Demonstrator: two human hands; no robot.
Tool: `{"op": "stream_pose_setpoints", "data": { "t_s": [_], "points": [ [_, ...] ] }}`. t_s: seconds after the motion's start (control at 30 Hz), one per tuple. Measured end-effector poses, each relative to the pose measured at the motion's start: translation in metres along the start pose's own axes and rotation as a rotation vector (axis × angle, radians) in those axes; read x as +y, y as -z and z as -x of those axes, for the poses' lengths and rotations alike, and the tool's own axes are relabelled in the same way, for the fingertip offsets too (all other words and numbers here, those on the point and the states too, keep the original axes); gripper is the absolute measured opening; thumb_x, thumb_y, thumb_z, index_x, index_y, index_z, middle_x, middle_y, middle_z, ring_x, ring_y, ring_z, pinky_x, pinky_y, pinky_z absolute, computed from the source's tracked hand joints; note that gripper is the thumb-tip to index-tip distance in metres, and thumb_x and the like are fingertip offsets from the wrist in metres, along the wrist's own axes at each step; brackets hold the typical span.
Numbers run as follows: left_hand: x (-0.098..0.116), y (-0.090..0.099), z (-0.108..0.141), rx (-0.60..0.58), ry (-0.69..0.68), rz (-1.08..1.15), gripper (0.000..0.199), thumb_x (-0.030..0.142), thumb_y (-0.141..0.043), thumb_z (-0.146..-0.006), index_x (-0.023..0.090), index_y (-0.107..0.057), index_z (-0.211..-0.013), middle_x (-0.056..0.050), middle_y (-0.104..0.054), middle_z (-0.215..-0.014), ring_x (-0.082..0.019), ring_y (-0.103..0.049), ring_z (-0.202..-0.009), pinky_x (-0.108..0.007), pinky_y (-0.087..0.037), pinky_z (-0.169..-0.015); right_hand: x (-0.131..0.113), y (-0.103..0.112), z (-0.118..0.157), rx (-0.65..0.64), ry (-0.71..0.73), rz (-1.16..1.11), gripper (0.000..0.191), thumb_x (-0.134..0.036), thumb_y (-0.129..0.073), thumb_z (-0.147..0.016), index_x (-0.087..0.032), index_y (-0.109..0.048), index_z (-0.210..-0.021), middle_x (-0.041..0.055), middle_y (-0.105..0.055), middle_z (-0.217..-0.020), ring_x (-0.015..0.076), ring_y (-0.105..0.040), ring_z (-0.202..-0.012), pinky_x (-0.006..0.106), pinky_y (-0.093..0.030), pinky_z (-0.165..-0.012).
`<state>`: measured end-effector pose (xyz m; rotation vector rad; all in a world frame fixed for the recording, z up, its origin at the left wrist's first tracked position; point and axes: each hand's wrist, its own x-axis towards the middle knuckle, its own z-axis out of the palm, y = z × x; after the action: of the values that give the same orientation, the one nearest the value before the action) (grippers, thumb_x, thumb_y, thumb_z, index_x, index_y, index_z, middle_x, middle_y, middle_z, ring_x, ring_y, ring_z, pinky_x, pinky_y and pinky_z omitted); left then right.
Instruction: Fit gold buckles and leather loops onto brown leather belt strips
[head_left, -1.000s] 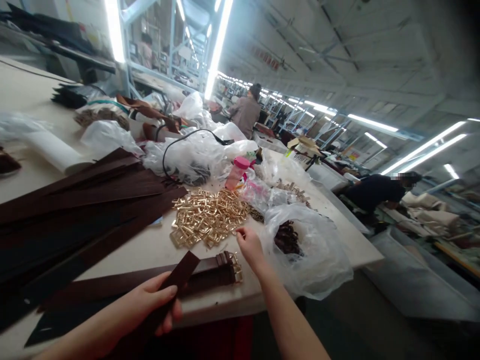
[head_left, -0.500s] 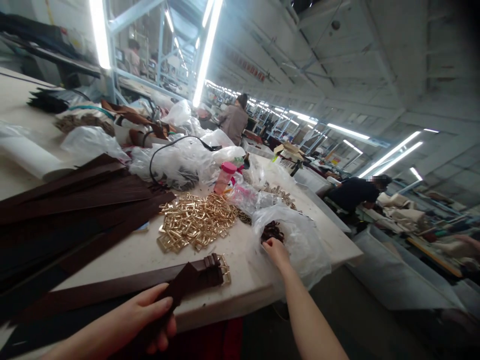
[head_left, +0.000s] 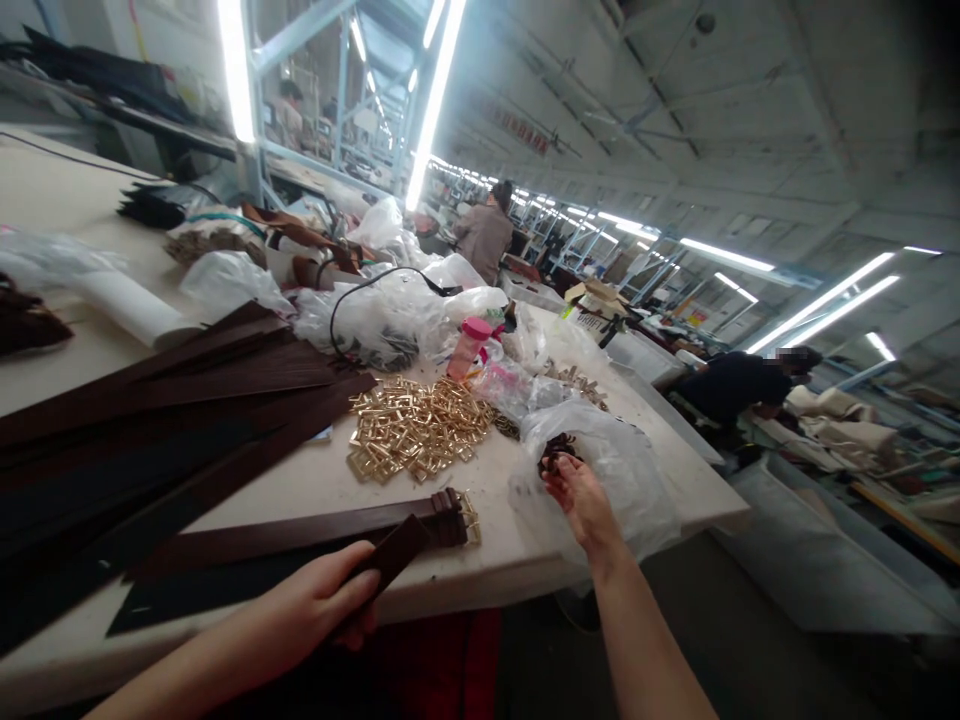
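My left hand is closed round a dark brown leather strap near the table's front edge. Just beyond it lies a brown belt with a gold buckle at its right end. My right hand reaches to the mouth of a clear plastic bag, its fingers bent against small dark brown loops; whether it grips any is unclear. A heap of gold buckles is between the belt and a pink-lidded jar.
Long brown straps fan across the left of the table. Plastic bags and a white roll lie behind. Translucent bins stand right of the table. Two people, one seated and one bent over, are farther off.
The view has shifted, so the table contents appear farther right. My right hand has turned, showing more of its fingers among the loops. My left hand still holds the strap.
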<state>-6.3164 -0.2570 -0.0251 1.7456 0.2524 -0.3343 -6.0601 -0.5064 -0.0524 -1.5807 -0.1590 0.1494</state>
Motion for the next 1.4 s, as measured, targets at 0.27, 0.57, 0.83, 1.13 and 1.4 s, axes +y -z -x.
{"op": "stream_pose_setpoints", "data": {
  "t_s": [0.27,0.57,0.83,1.13,1.4],
  "points": [
    [0.029,0.008,0.021,0.111,-0.113,-0.174,0.033,0.045,-0.033,-0.087,0.017,-0.049,-0.088,0.001,-0.057,-0.066,-0.015,-0.054,-0.06,-0.023,-0.042,-0.059,-0.018,-0.117,0.114,-0.608,-0.379,-0.611,0.04,-0.028,-0.076,-0.064,-0.025,-0.064,-0.102,0.0011,-0.067,-0.091,0.0137,-0.061,-0.084,0.027,-0.049,-0.079],
    [0.019,0.012,0.029,0.041,0.06,-0.23,0.032,0.045,-0.034,-0.086,0.016,-0.049,-0.089,0.001,-0.055,-0.059,-0.013,-0.052,-0.049,-0.021,-0.038,-0.048,-0.002,-0.141,0.136,-0.543,-0.14,-0.203,0.032,-0.031,-0.075,-0.062,-0.024,-0.068,-0.093,0.0009,-0.067,-0.09,0.0179,-0.058,-0.086,0.031,-0.045,-0.081],
    [0.008,0.011,0.024,0.031,0.073,-0.04,0.034,0.046,-0.034,-0.086,0.016,-0.046,-0.096,0.002,-0.053,-0.059,-0.012,-0.052,-0.046,-0.02,-0.04,-0.045,0.011,-0.156,0.151,-0.414,-0.351,-0.485,0.028,-0.044,-0.067,-0.071,-0.021,-0.069,-0.086,0.0022,-0.068,-0.087,0.0144,-0.059,-0.079,0.027,-0.046,-0.072],
    [-0.007,0.01,0.024,0.109,0.076,-0.067,0.031,0.047,-0.035,-0.085,0.017,-0.042,-0.085,0.004,-0.052,-0.056,-0.011,-0.049,-0.045,-0.021,-0.038,-0.044,0.018,-0.168,0.165,-0.414,-0.552,-0.631,0.026,-0.03,-0.076,-0.062,-0.021,-0.066,-0.084,0.0011,-0.067,-0.086,0.0119,-0.059,-0.072,0.023,-0.046,-0.064],
    [-0.012,0.012,0.017,0.224,0.02,-0.024,0.047,0.057,-0.035,-0.084,0.017,-0.04,-0.109,0.006,-0.05,-0.053,-0.014,-0.052,-0.045,-0.021,-0.037,-0.044,0.016,-0.177,0.175,-0.571,-0.291,-0.32,0.021,-0.038,-0.066,-0.073,-0.019,-0.063,-0.08,-0.0026,-0.062,-0.07,0.0111,-0.054,-0.064,0.022,-0.042,-0.064]
  ]
}}
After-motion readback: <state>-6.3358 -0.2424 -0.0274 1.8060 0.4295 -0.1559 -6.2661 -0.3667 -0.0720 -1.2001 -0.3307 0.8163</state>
